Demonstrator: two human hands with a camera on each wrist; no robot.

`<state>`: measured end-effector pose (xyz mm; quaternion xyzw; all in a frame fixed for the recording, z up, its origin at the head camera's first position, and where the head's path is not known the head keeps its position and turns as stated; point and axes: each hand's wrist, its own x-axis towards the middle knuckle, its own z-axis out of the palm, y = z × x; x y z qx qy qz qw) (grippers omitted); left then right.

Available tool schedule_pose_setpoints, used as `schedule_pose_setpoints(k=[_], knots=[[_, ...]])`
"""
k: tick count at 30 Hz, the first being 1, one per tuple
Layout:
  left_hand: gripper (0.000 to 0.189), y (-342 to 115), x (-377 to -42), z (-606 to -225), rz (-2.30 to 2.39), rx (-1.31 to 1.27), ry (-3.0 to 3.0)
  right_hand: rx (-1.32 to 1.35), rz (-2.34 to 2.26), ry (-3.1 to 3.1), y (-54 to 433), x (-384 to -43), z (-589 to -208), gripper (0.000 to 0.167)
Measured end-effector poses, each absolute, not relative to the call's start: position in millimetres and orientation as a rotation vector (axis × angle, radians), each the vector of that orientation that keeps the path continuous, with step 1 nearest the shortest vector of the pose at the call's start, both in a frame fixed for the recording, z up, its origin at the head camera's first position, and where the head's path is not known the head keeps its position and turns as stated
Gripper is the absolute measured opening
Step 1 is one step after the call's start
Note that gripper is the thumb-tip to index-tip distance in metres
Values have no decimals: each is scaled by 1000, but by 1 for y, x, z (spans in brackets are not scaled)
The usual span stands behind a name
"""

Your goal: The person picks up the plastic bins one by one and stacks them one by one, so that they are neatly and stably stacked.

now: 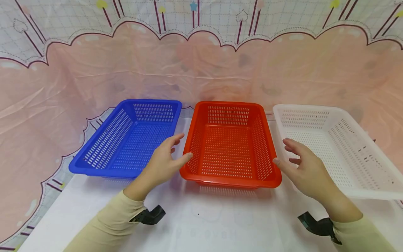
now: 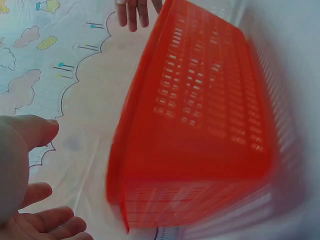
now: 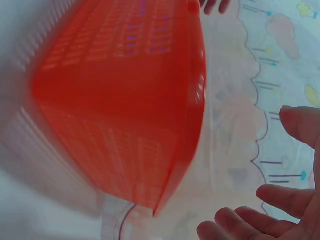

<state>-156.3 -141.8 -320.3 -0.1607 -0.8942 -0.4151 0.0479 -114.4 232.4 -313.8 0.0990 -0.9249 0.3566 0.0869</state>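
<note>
A red plastic basket (image 1: 228, 150) with slotted walls stands between my two hands in the head view. My left hand (image 1: 163, 159) hovers at its left rim, thumb toward the rim, fingers loosely bent and holding nothing. On the other side, my right hand (image 1: 310, 171) is held near the right rim, thumb close to it, also with nothing in its grasp. Whether either thumb touches the rim I cannot tell. Both wrist views show the red basket's outer wall (image 2: 200, 125), with the left fingers (image 2: 55, 220) and right fingers (image 3: 240, 222) apart from it.
A blue basket (image 1: 141, 140) stands to the left and a white basket (image 1: 318, 150) to the right, partly behind my right hand. All three baskets sit on a white tabletop (image 1: 201, 224). A pink patterned cloth (image 1: 157, 66) hangs behind.
</note>
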Motion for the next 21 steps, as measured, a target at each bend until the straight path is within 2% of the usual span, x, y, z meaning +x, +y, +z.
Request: schedule_pose_setpoints(k=[21], knots=[[64,-128,-150,-350,-1590,-367,-2657,285,1258,-2736,208,-109,-336,74]])
